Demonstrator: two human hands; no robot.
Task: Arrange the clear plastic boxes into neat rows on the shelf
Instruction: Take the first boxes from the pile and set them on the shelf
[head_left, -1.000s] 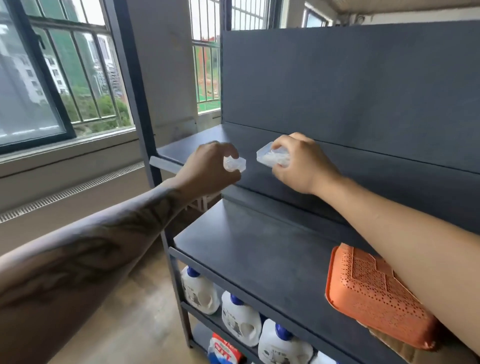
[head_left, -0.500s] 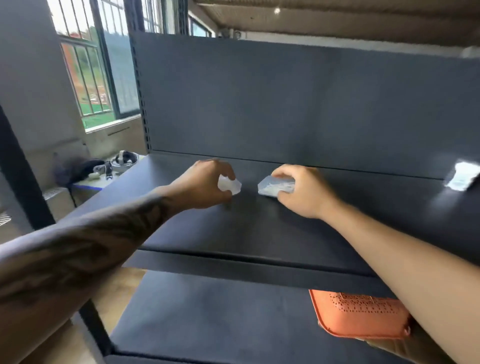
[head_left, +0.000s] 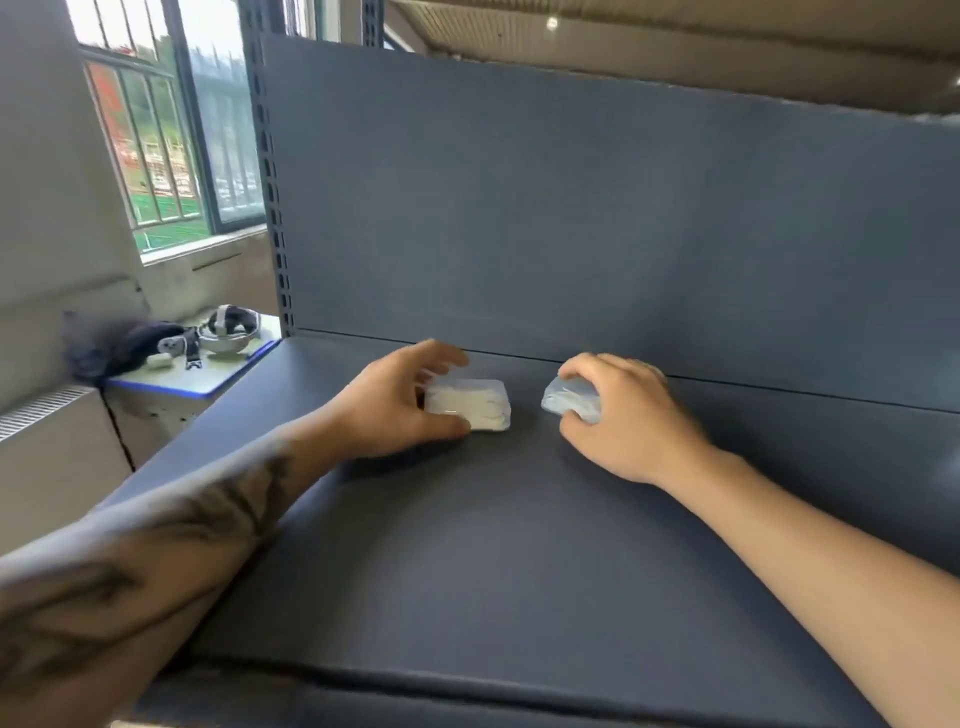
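Both hands are reaching to the back of the dark grey shelf (head_left: 519, 545), each one grasping a small clear plastic box. The left hand (head_left: 395, 402) is curling round the left box (head_left: 470, 404), its thumb pressing along the near edge and its fingers bending over the far edge; the box is lying flat on the shelf surface with whitish contents showing through it. The right hand (head_left: 631, 415) is gripping the right box (head_left: 571, 397), thumb under the near side and fingers arching over the top, so that most of the box is hiding beneath the palm. This box is looking tilted, its left end showing; whether it is touching the shelf cannot be told. The two boxes are sitting near each other but apart, both close to the upright back panel (head_left: 597, 218). Off to the left, past the shelf, a headset (head_left: 228, 328) is lying on a small table (head_left: 208, 374) beneath a barred window (head_left: 166, 145).
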